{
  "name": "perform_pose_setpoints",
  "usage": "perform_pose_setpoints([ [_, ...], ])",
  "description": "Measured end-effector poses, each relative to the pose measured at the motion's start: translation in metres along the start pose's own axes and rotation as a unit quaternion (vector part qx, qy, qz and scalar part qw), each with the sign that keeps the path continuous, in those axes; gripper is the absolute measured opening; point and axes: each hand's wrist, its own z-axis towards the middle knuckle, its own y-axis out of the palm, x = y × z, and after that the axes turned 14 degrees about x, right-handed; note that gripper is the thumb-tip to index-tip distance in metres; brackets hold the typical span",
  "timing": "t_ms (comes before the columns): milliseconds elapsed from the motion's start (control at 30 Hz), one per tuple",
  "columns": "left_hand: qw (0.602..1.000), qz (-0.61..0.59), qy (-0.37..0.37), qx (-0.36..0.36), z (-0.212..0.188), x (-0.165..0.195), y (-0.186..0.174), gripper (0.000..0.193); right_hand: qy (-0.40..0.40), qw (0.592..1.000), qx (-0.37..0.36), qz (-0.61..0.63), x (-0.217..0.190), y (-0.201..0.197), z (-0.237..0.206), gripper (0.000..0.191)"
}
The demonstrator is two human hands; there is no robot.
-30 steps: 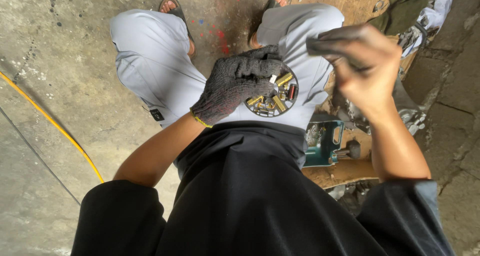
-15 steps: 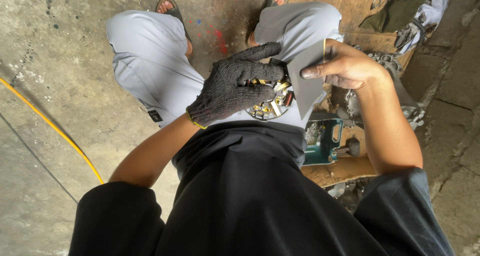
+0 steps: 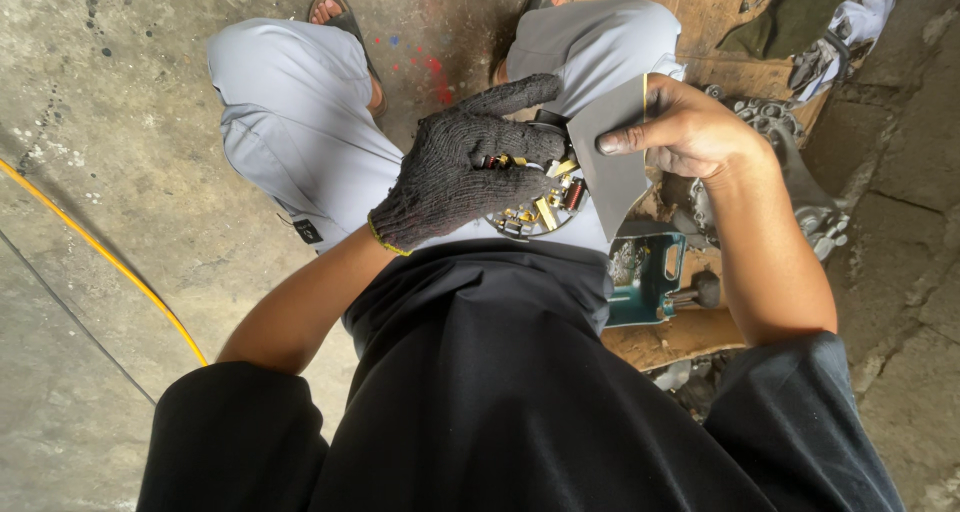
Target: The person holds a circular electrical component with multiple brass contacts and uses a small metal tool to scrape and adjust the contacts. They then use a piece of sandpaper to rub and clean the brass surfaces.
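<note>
The left hand point(image 3: 465, 177), in a dark knitted glove with a yellow cuff edge, has its grip wrapped tight around a round metal part with gold and copper bits point(image 3: 540, 207). It holds the part up over the lap, against the grey trousers point(image 3: 300, 132), so it sits steady and close to the eyes.

The bare right hand point(image 3: 690, 132) pinches a flat dark grey sheet, like sanding paper point(image 3: 610, 162), between thumb and fingers. The sheet's edge touches the side of the round part, so it looks placed to rub there.

A teal power tool body point(image 3: 645, 277) lies just beside the right knee on a brown board point(image 3: 700, 337). Grey metal pieces point(image 3: 790, 162) lie near it. A yellow cable point(image 3: 100, 252) runs over the concrete floor point(image 3: 120, 92), well apart from the hands.
</note>
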Motion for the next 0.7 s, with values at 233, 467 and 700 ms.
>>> perform_pose_setpoints([
  [233, 1.0, -0.015, 0.013, 0.002, -0.001, -0.008, 0.001, 0.033, -0.246, 0.912, 0.127, -0.302, -0.036, 0.031, -0.051, 0.017],
  [467, 0.951, -0.235, -0.201, 0.021, -0.002, -0.014, 0.008, 0.033, -0.664, 0.535, 0.148, -0.501, -0.036, 0.108, -0.083, 0.024],
  [700, 0.98, -0.17, -0.102, 0.029, -0.004, -0.022, 0.012, 0.033, -0.611, 0.495, 0.123, -0.606, -0.037, 0.115, -0.083, 0.027],
])
